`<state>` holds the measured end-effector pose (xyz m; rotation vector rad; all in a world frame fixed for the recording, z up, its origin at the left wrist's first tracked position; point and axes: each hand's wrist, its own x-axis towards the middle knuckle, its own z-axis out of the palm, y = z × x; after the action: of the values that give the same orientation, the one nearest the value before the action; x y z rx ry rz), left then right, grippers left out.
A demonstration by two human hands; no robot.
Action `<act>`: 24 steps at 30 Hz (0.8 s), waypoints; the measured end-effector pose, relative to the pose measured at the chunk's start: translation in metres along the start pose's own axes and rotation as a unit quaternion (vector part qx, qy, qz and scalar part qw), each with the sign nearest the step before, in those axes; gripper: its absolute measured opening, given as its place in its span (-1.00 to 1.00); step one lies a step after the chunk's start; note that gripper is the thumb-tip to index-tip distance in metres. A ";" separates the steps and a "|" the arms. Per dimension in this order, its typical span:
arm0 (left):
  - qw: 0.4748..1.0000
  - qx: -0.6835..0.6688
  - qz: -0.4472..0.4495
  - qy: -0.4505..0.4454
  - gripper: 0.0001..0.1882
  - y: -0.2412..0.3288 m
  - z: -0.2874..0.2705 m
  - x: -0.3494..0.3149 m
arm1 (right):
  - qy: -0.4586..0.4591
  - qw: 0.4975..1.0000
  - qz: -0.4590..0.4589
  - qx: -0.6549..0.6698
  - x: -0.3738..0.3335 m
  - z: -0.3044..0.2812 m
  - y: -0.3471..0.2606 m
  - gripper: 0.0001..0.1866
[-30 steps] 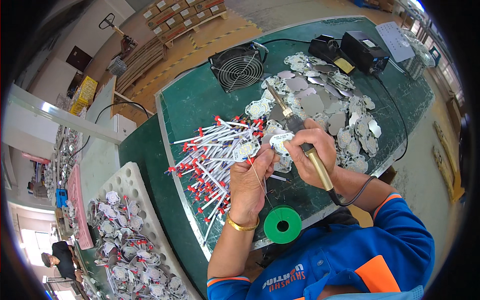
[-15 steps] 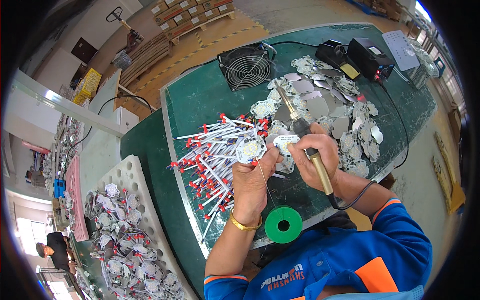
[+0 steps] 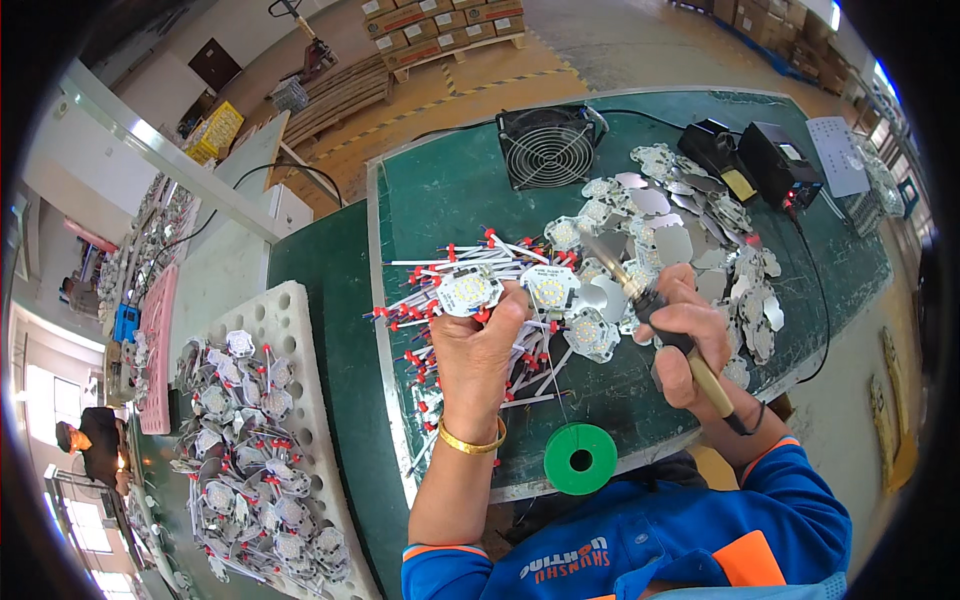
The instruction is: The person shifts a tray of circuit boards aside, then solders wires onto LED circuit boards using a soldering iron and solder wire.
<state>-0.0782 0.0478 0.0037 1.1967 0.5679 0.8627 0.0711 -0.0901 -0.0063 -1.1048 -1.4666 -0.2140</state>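
Observation:
My left hand [image 3: 478, 345] is closed on a white LED board [image 3: 470, 291] above a heap of white wires with red ends [image 3: 425, 345]. Just right of its thumb is a second LED board [image 3: 550, 288]; whether the thumb touches it, I cannot tell. A soldering iron [image 3: 672, 338] is gripped in my right hand [image 3: 695, 335], its tip pointing up and left over loose boards. Thin solder wire rises from a green spool [image 3: 580, 438] at the table's near edge toward the boards beside my left hand.
Loose LED boards [image 3: 755, 300] pile up to the right and behind. A fan [image 3: 548, 150] and a black soldering station [image 3: 780, 165] stand at the back of the green table [image 3: 440, 200]. At left, a white foam tray [image 3: 290, 320] adjoins a pile of wired boards [image 3: 250, 450].
My left hand has moved left with its board. My right hand has let go of the second board and drawn back right, keeping the soldering iron. The whole view has shifted somewhat.

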 end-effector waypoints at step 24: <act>0.997 0.065 0.032 0.026 -0.96 0.004 0.006 -0.003 | -0.037 0.994 -0.009 0.102 0.006 0.006 0.002 -0.76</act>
<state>-0.0764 0.0428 0.0092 1.3189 0.6375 0.9242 0.0693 -0.0825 -0.0038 -0.9427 -1.5274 -0.0335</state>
